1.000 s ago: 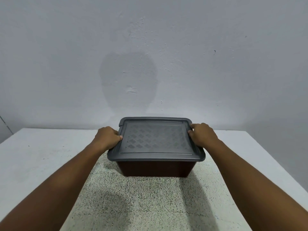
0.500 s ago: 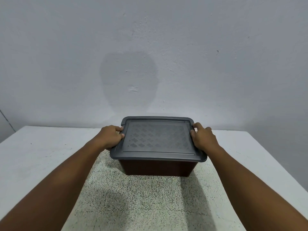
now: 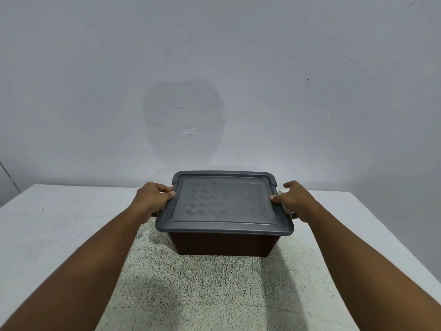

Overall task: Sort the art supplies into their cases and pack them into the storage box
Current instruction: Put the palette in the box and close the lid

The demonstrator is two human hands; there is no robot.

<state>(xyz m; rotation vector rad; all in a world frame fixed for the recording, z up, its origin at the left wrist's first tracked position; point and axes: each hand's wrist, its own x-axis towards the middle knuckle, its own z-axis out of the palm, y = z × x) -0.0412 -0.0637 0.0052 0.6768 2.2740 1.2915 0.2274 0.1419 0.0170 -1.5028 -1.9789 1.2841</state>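
Note:
A dark brown storage box stands on a speckled mat, covered by a grey lid with a diamond pattern. My left hand grips the lid's left edge, thumb on top and fingers curled under the rim. At the lid's right edge my right hand has its thumb on the rim and its fingers curled down around a light-coloured side latch. No art supplies or cases are visible; the box's inside is hidden by the lid.
The speckled mat covers the middle of a white table. A plain grey wall rises close behind the box. The table's right edge runs diagonally at the far right.
My right hand has slid outward off the lid's top to the right side, where a light-coloured latch now shows. The left hand stays on the left edge.

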